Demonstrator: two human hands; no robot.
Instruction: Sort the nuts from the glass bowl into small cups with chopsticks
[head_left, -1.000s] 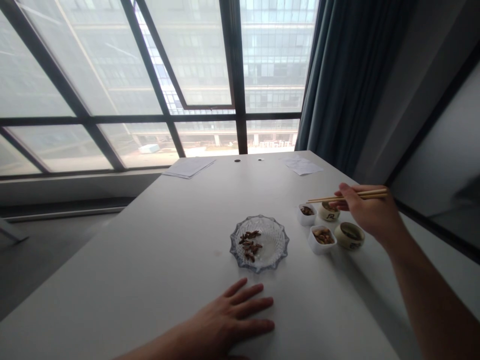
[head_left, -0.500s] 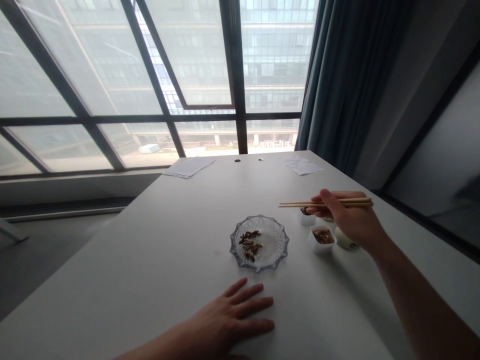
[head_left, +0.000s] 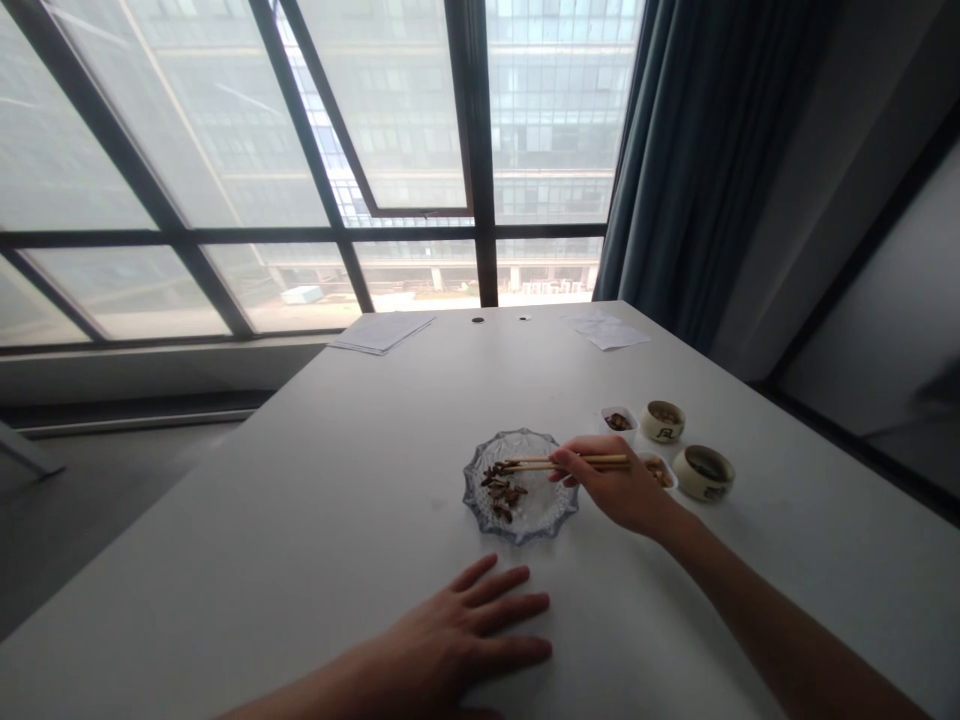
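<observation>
A pair of wooden chopsticks (head_left: 592,461) is held in my right hand (head_left: 619,490), which hovers over the right side of a scalloped glass dish (head_left: 555,515). The chopstick tips meet the upper part of a small heap of dark brown, elongated pieces (head_left: 502,495) in the dish; whether they pinch one I cannot tell. Below the dish, my left hand (head_left: 480,625) lies on the white table (head_left: 337,520) with fingers spread, holding nothing.
Right of the dish stand a white cup of dark pieces (head_left: 618,421), a white cup of lighter pieces (head_left: 660,472) partly behind my hand, and two cream pots, one farther back (head_left: 663,422) and one nearer (head_left: 703,473). Papers (head_left: 382,333) lie at the far edge.
My right hand has moved left and down with the chopsticks, from above the cups to the glass dish. The cream pots have come into fuller view. My left hand stays put.
</observation>
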